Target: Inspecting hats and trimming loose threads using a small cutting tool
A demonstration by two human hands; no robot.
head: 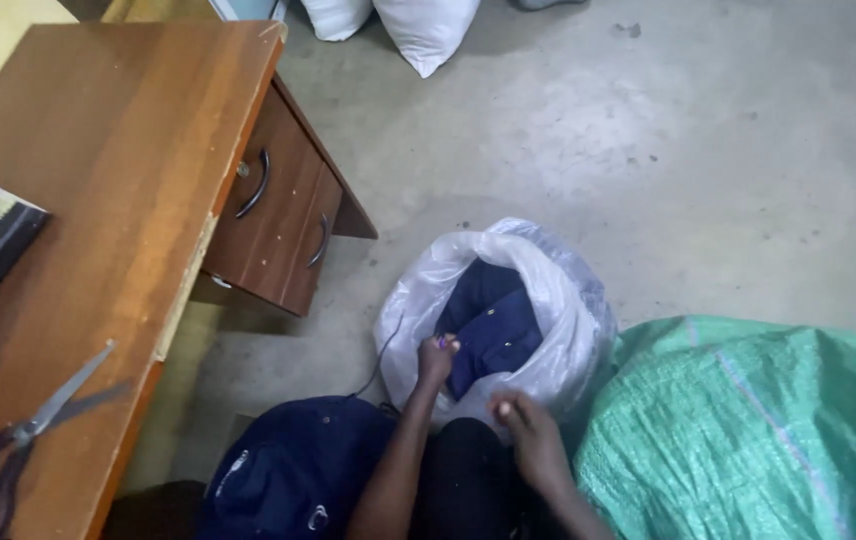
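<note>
Head view: both hands (438, 358) (528, 430) at white bag (548, 360) rim.

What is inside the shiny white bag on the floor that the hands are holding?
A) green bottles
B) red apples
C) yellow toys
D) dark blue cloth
D: the open mouth of the white plastic bag shows folded dark blue cloth, while the left hand and right hand grip the bag's near rim.
</note>
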